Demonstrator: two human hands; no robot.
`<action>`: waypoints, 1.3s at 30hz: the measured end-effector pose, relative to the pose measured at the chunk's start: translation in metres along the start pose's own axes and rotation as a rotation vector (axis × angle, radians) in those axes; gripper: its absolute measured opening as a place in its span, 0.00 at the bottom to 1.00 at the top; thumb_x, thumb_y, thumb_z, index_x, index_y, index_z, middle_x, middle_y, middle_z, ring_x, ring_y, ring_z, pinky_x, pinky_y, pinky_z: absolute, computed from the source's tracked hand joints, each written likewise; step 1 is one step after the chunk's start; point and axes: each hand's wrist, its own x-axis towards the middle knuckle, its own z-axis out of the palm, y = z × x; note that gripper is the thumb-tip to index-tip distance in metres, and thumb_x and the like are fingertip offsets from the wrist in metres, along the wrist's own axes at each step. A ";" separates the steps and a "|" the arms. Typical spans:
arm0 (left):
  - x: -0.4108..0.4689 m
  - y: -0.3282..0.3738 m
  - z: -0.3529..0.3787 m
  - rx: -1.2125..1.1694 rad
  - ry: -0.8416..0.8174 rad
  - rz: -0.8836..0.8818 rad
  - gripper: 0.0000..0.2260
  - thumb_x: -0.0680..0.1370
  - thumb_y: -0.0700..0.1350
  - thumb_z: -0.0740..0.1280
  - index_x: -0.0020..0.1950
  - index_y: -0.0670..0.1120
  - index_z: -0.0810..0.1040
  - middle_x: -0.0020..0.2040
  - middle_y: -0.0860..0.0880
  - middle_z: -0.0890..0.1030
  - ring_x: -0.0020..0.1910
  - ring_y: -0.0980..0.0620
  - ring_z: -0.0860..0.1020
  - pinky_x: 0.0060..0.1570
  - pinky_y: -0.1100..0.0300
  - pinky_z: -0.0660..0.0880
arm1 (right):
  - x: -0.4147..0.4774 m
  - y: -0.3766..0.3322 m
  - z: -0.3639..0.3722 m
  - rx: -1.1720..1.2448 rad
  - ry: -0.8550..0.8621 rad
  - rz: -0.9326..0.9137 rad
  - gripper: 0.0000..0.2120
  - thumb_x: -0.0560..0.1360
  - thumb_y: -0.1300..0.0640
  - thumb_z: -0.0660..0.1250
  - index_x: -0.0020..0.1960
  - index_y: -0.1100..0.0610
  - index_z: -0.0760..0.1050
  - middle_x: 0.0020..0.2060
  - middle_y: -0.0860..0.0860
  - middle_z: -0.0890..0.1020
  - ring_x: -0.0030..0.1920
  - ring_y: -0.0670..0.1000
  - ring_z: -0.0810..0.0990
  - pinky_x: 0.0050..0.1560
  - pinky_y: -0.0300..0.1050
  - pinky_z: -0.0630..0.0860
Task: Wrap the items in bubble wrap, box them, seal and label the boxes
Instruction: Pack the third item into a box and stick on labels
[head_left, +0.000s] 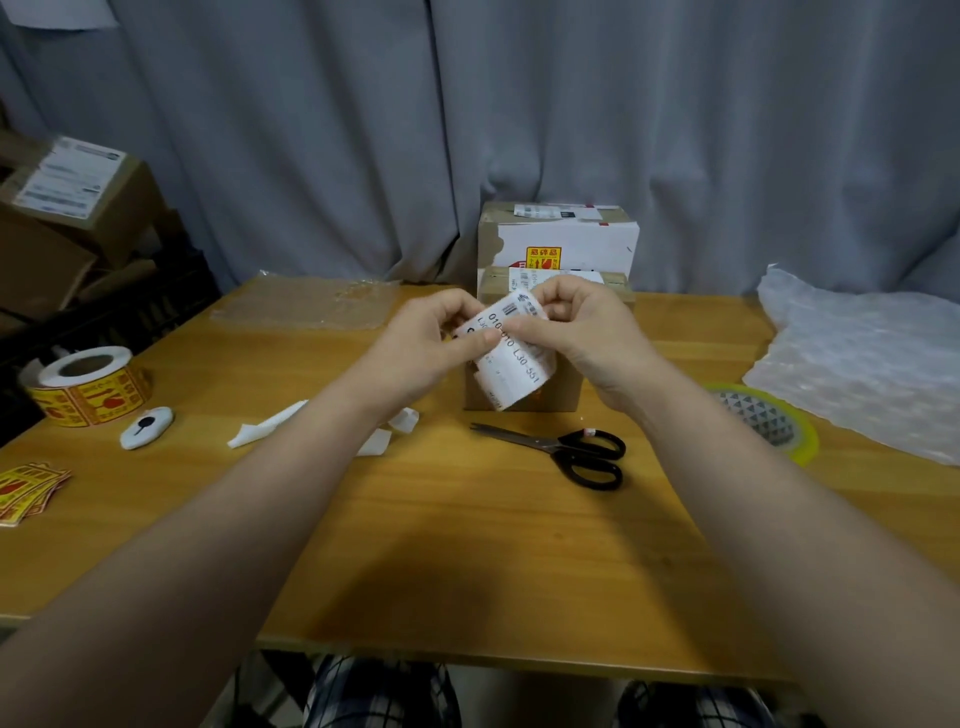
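Observation:
I hold a white shipping label (511, 364) with a barcode and black print in both hands, above the middle of the wooden table (467, 545). My left hand (436, 343) pinches its left edge; my right hand (582, 332) pinches its upper right part. Right behind the label stands a small brown cardboard box (563, 392), mostly hidden by my hands. Two more boxes stand behind it: a labelled brown one (618, 293) and a larger one with white paper and a fragile sticker (561, 239).
Black scissors (576, 449) lie in front of the box. Bubble wrap (857, 364) and a yellow tape roll (769, 421) are at the right. At the left are a roll of fragile stickers (88, 387), a white cutter (146, 427), loose stickers (26, 491) and white backing strips (270, 423).

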 end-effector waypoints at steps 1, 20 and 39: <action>0.001 -0.002 0.001 0.015 0.029 0.001 0.04 0.75 0.39 0.69 0.45 0.48 0.77 0.43 0.48 0.81 0.42 0.55 0.78 0.46 0.60 0.76 | 0.000 0.000 0.002 0.036 0.042 -0.013 0.06 0.71 0.64 0.73 0.45 0.57 0.76 0.41 0.54 0.84 0.41 0.49 0.84 0.42 0.42 0.81; 0.000 0.011 0.005 -0.275 0.051 -0.187 0.04 0.78 0.39 0.65 0.44 0.42 0.78 0.35 0.49 0.80 0.34 0.56 0.75 0.35 0.67 0.75 | -0.001 0.012 0.008 -0.531 0.370 -0.401 0.15 0.70 0.56 0.73 0.56 0.52 0.77 0.51 0.45 0.68 0.57 0.47 0.68 0.57 0.30 0.61; 0.006 0.012 0.013 -0.523 0.170 -0.108 0.05 0.78 0.37 0.65 0.44 0.39 0.80 0.36 0.47 0.80 0.37 0.54 0.76 0.43 0.66 0.77 | 0.000 0.015 0.023 -0.082 0.188 -0.403 0.10 0.76 0.64 0.66 0.56 0.61 0.81 0.47 0.50 0.84 0.52 0.46 0.82 0.56 0.46 0.79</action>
